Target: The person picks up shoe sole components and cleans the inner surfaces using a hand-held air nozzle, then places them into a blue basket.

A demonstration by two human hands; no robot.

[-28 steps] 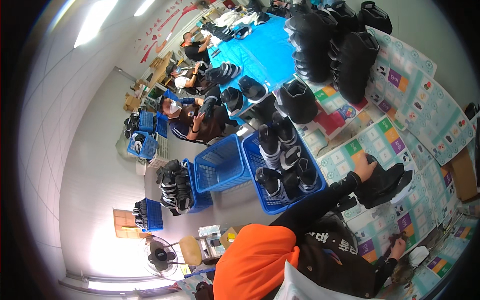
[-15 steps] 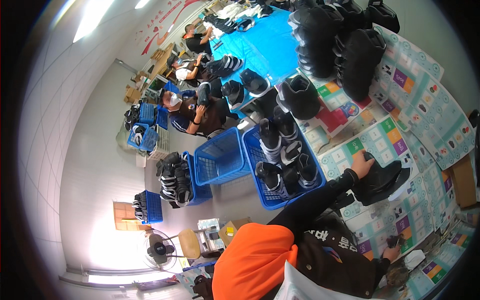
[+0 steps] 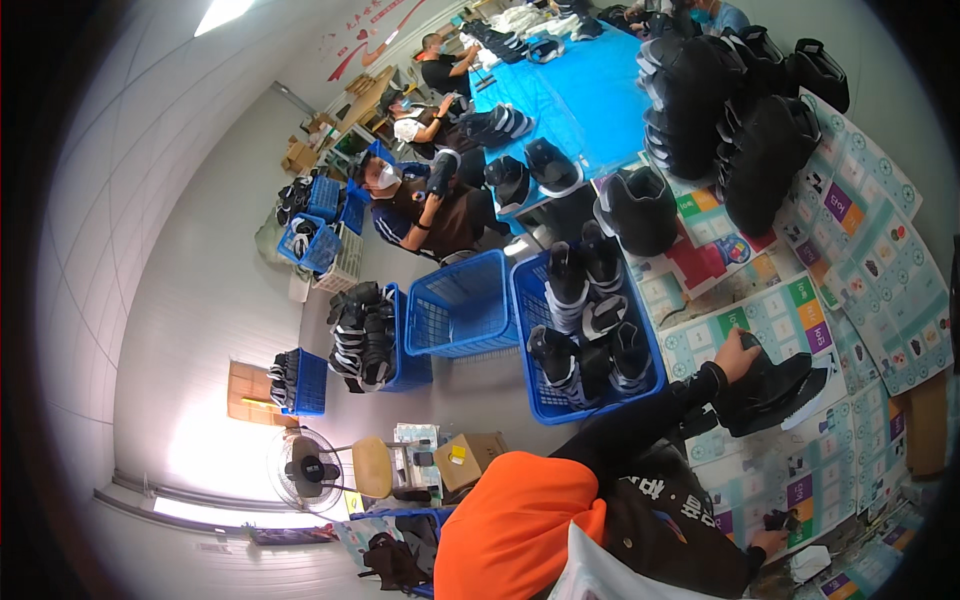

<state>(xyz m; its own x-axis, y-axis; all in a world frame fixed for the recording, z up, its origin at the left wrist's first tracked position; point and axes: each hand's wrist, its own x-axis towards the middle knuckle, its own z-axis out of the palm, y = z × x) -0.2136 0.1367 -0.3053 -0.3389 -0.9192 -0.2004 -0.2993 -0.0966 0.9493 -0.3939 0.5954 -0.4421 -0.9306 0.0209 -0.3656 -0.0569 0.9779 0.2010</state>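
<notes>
Viewing from the head camera: we see one work surface on the right and a floor with crates on the left.
Work surface: a table covered with a printed sheet of coloured squares [image 3: 800, 300].
Left hand: our left hand [image 3: 738, 352] grips the collar of a black high-top shoe with a white sole edge [image 3: 780, 388].
Shoe position: lying on its side on the printed sheet, just beside the table's near edge.
Right hand: our right hand [image 3: 768, 541] rests lower down on the sheet, touching a small dark item [image 3: 782, 519]; we cannot tell whether the fingers are closed on it.
Nearby: a blue plastic crate [image 3: 590, 405] filled with black shoes sits near the left arm.
Handling advice: we judge the shoe is best kept pinned flat by its collar, with the sole turned away from the crate.
Others: a seated co-worker in dark clothes [image 3: 420, 205] handles a shoe, well apart from us.
</notes>
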